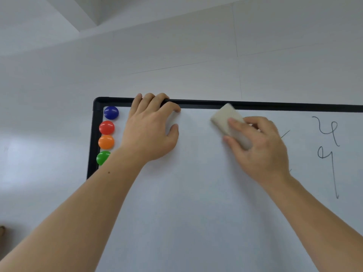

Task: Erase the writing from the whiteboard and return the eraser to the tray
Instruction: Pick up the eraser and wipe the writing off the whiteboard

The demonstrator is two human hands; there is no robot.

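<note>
A whiteboard (196,193) with a black frame fills the lower right of the head view. My right hand (259,152) presses a pale rectangular eraser (224,116) flat against the board, just under the top frame. My left hand (151,128) hooks its fingers over the top frame edge, thumb apart, gripping the frame. Thin dark writing (328,138) remains on the right side of the board, with short stroke ends beside my right hand. The tray is out of view.
Blue (111,112), red (106,127), orange (106,142) and green (103,157) round magnets line the board's left edge, close to my left forearm. A plain white wall surrounds the board.
</note>
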